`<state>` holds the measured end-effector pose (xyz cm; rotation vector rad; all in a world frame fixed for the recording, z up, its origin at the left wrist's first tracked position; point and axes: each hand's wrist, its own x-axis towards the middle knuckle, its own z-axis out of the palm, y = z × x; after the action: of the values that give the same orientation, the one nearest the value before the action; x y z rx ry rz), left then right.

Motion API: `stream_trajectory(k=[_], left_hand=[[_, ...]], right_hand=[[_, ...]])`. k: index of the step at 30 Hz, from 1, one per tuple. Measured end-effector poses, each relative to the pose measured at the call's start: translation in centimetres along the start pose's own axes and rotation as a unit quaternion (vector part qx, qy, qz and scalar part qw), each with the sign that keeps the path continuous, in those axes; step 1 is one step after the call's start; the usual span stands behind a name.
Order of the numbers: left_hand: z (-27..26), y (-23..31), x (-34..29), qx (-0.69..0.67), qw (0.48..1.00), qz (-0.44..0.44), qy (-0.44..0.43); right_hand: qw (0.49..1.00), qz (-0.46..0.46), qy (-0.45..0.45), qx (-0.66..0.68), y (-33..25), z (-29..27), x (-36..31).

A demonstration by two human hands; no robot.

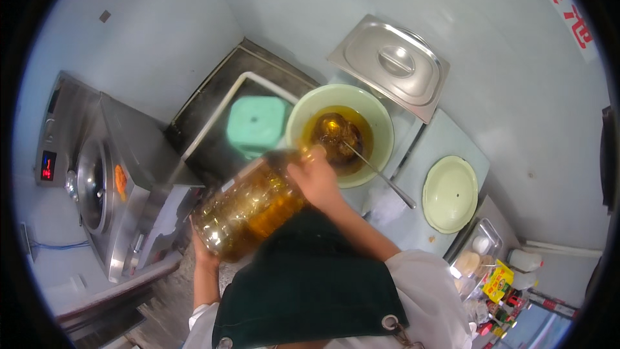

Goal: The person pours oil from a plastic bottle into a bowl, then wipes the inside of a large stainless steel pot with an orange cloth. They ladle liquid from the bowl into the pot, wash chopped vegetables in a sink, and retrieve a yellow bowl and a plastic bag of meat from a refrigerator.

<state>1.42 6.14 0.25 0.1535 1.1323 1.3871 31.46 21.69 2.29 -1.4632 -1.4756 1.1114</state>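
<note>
Both my hands hold a large clear plastic oil jug (248, 210), tilted with its neck end toward a pale green basin (296, 116). My right hand (316, 179) is closed around the neck end, by the basin's near rim. Under the jug's bottom end, my left hand (204, 252) supports it, its fingers partly hidden. Golden oil lies in the jug and more yellow-brown oil (365, 132) in the basin. A dark, shiny rounded mass sits in that oil. A metal utensil's handle (394, 190) leans out over the basin's right rim; its head is submerged. The jug's mouth is hidden.
Left of the basin, a turquoise stool-like plastic item (255, 123) stands by a white pipe. A steel cooker (116, 194) is at left. Behind leans a steel pan lid (361, 42). At right are a pale green lid (451, 194) and several bottles and packets (500, 281).
</note>
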Motion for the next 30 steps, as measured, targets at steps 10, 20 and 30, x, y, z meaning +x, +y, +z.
stream_trajectory(k=[10,20,30], left_hand=[[5.5,2.0,-2.4,0.189,0.970,0.097,0.116],[7.0,2.7,-3.6,0.343,0.908,0.215,0.110],[8.5,2.9,-5.2,0.338,0.910,0.187,0.153]], right_hand=[[0.992,0.102,0.033,0.069,3.7,-1.0,0.2],[0.989,0.106,0.037,0.092,3.9,-1.9,-0.6],[0.988,0.112,0.032,0.100,3.1,-1.9,-0.2]])
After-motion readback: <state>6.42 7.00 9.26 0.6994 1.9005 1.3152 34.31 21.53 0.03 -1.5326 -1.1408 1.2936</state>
